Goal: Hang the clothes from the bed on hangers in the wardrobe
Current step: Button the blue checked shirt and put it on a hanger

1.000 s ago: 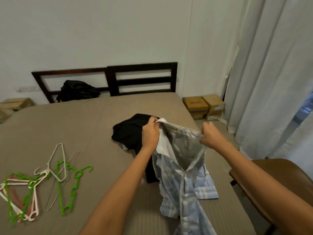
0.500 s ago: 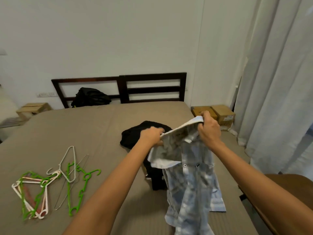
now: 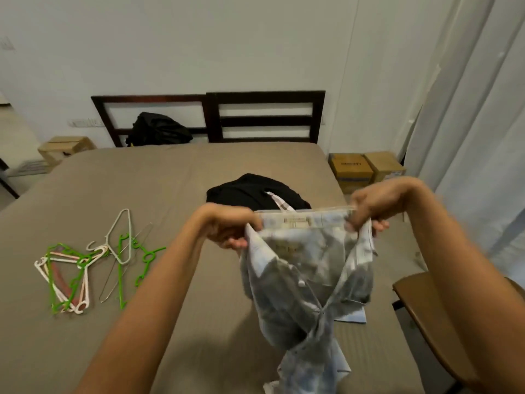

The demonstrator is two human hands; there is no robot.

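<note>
Over the right side of the bed (image 3: pixel 170 180), holding a pale blue checked shirt (image 3: pixel 306 268) up by its collar band, pulled flat between both hands. Left hand (image 3: pixel 227 228): grip closed, fingers curled round one end of the collar. Right hand (image 3: pixel 377 206): grip closed too, pinching the other end, a little blurred. Hanging below in a loose twist, tail brushing or just clearing the sheet near the bed's edge; hard to tell which.

Trouble ahead? Could slide out of one grip during a reach to the left for a hanger, dropping in a heap and losing that open neck. Could also end up dragging a whole tangle: green, white and pink hangers (image 3: pixel 85 268) hooked through one another, well apart from the shirt, liable to come up several at a time. Crossed or fastened lower down the front, hard to say which, so likely to snag a hanger's shoulder on the way in.

Looks like thin, soft woven cloth, limp and creased, stiffer only at the collar. Slim moulded plastic for the hangers, roughly triangular, with what looks like thin wire among them. Behind the shirt, a black garment (image 3: pixel 250 191) crumpled on the ribbed taupe sheet, not yet hung. No wardrobe in sight.
</note>
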